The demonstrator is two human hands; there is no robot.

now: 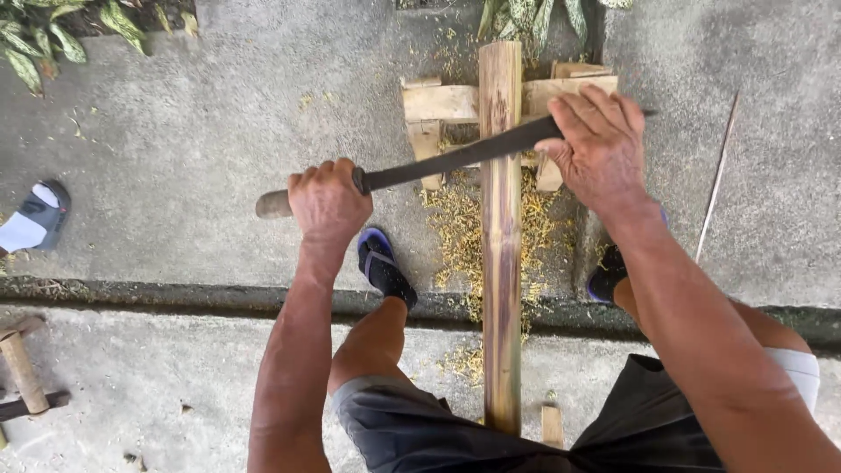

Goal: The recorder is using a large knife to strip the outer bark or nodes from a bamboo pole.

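Observation:
A long bamboo pole (501, 263) runs away from me between my knees, its far end resting on a low wooden stand (438, 103). A long dark blade (455, 158) lies crosswise on top of the pole. My left hand (326, 201) is closed around the blade's wooden handle at the left. My right hand (600, 144) grips the far end of the blade to the right of the pole. Yellow shavings (455, 223) lie on the concrete around the pole.
My feet in dark sandals (383, 265) stand on either side of the pole. Another person's foot (35, 217) shows at the left edge. A wooden mallet (21, 368) lies at lower left. A thin stick (717, 180) lies at right. Plants (53, 31) border the far edge.

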